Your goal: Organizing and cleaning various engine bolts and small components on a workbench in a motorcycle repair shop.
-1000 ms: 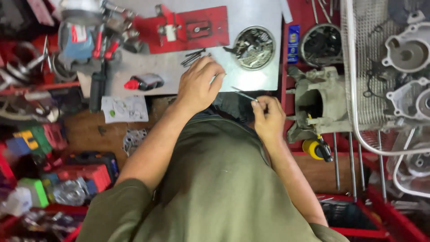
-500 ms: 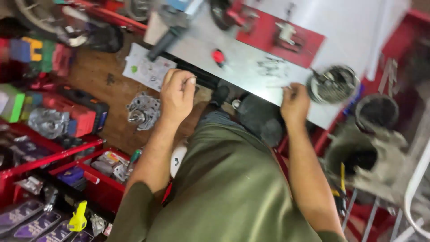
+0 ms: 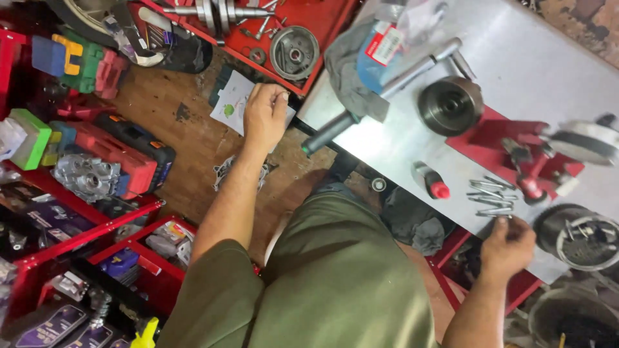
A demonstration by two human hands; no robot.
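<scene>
Our two hands rest at the near edge of a metal work table, one at a paper sheet, the other at a cluster of bolts.

Going left to right, our left hand (image 3: 264, 116) lies loosely curled on a white paper sheet (image 3: 233, 103) that sits on the brown floor; we cannot tell whether it pinches the sheet or only presses it. Just beyond its knuckles stands a red tray (image 3: 322, 38) with a round grey engine part (image 3: 294, 51). To the right of that hand a long socket wrench (image 3: 380, 90) stretches across the metal table (image 3: 529, 64), then a red-tipped tool (image 3: 431, 180). Our right hand (image 3: 507, 248) is curled, fingertips touching the nearest of the silver bolts (image 3: 490, 196) lying just above it; whether it grips one we cannot tell.
</scene>
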